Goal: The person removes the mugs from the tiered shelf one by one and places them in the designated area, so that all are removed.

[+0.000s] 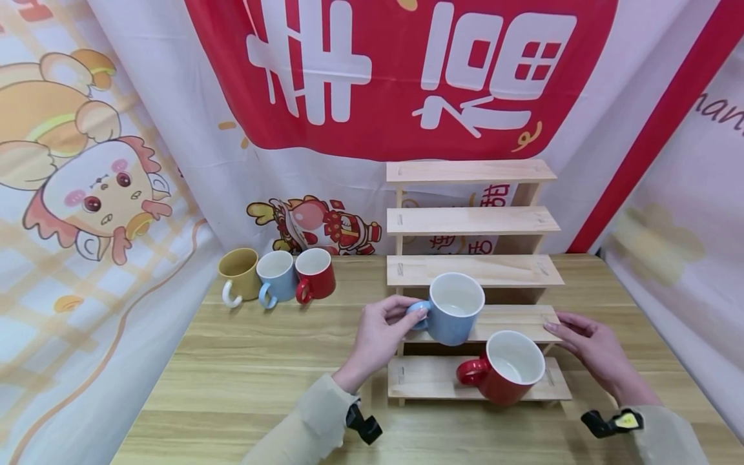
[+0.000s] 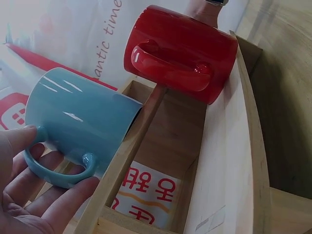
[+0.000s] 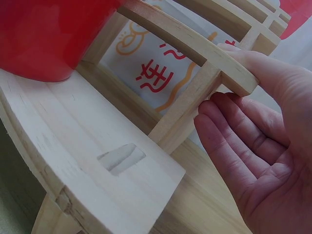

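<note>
My left hand (image 1: 380, 332) grips the handle of a light blue mug (image 1: 453, 313) at the second tier from the bottom of a wooden tiered shelf (image 1: 415, 387). In the left wrist view the blue mug's (image 2: 78, 117) base meets that tier's board; whether its full weight rests there I cannot tell. My right hand (image 1: 595, 352) holds the right end of the same tier, thumb on top and fingers below, as the right wrist view shows. On the bottom tier, towards the right, stands a red mug (image 1: 504, 381) with a white inside, its handle pointing left.
Farther left on the wood-grain table (image 1: 244, 368) stand a mustard mug (image 1: 247, 284) with a white handle, another light blue mug (image 1: 281, 284) and another red mug (image 1: 320, 281), side by side. Printed cloth (image 1: 279, 181) hangs behind the shelf. The upper tiers (image 1: 471, 219) hold no mugs.
</note>
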Demonstrator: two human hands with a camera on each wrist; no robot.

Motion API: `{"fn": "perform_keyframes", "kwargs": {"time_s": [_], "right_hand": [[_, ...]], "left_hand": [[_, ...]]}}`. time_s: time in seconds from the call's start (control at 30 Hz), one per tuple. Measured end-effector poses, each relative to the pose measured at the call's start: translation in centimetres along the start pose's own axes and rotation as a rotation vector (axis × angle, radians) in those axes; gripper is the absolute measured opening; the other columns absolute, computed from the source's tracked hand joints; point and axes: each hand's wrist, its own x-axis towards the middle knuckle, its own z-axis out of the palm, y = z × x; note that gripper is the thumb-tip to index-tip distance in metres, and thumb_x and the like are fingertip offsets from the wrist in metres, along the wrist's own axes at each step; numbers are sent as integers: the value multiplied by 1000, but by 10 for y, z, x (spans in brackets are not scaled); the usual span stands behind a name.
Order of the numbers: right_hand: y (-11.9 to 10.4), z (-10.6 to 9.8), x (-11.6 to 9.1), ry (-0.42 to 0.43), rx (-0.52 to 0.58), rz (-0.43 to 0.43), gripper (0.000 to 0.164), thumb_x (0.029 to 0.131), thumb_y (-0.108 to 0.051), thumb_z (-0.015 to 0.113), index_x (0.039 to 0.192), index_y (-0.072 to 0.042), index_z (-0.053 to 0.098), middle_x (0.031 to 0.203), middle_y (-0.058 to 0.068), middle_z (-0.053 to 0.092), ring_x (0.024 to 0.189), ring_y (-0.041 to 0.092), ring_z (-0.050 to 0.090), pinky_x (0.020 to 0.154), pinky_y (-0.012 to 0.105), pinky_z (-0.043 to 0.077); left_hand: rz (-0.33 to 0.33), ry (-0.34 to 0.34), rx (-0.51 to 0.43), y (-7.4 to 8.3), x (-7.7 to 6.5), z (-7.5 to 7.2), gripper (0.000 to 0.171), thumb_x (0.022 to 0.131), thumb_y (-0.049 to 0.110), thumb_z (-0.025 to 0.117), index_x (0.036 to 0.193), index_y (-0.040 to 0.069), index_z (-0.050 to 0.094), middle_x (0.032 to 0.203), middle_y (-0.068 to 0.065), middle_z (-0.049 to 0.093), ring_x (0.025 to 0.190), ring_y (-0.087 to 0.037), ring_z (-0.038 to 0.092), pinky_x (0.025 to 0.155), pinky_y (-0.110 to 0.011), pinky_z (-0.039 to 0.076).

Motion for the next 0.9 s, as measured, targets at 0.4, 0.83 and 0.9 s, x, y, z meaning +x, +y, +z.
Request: {"fn": "perform_keyframes", "kwargs": {"time_s": [0.4, 0.83, 0.9], "right_hand": [[-2, 2, -2, 0, 1, 6, 24, 99, -6, 68, 106, -28, 73, 106, -14, 71, 95, 2, 68, 81, 19, 57], [0, 1, -2, -2, 11, -7, 26, 98, -4, 68, 106, -28, 74, 107, -14, 71, 94, 2, 68, 80, 19, 57], [0, 1, -1, 0, 4, -5, 26, 98, -4, 68, 106, -28, 74, 107, -15, 70, 95, 2, 68, 80, 18, 57]], "left_hand": [[53, 18, -39, 8, -3, -7, 19, 95, 27, 76, 110, 15, 76, 111, 1, 75, 101, -20, 72, 84, -34, 60], [100, 149, -48, 29, -16, -42, 19, 94, 18, 76, 110, 7, 76, 108, -8, 76, 94, -29, 74, 77, -41, 62], [115, 164, -43, 30, -19, -49, 21, 94, 20, 76, 111, 7, 75, 108, -7, 76, 95, -29, 74, 77, -39, 62]]}}
